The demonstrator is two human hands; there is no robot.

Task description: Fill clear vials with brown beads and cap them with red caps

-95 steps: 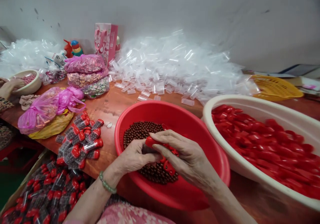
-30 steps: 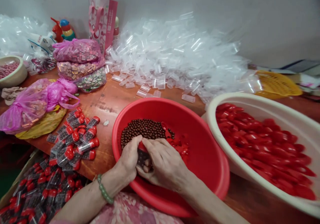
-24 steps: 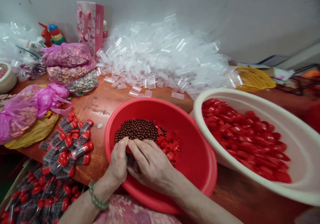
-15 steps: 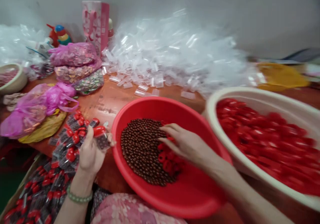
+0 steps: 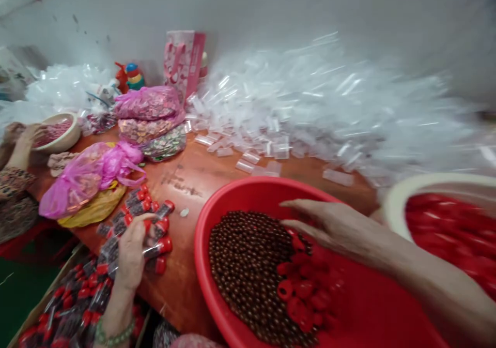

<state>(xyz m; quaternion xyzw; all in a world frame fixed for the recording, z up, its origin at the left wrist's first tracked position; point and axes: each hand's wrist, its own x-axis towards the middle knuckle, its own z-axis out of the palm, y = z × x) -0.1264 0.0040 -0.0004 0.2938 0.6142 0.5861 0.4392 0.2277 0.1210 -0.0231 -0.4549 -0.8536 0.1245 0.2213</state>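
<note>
My left hand point(image 5: 130, 257) is over a heap of small clear red-capped bottles point(image 5: 134, 203) filled with dark beads. Its fingers are curled round one such bottle, partly hidden by the hand. Over the red basin point(image 5: 205, 265), my right hand point(image 5: 321, 221) has its fingers stretched out, with nothing visible in them. Below it in the basin lie shiny dark brown beads point(image 5: 248, 265) and a cluster of hollow red caps point(image 5: 306, 291).
A cream tub point(image 5: 395, 203) of red pieces stands right. Clear plastic tubes point(image 5: 294, 105) are heaped at the back. Pink bags point(image 5: 151, 105) and a box of filled bottles point(image 5: 77, 296) are left. Another person's hands point(image 5: 25, 141) reach into a cream bowl point(image 5: 65, 138).
My left hand has moved from beside the basin to the bottle heap. My right hand has lifted off the caps. The view has swung left, bringing another person's hands into sight.
</note>
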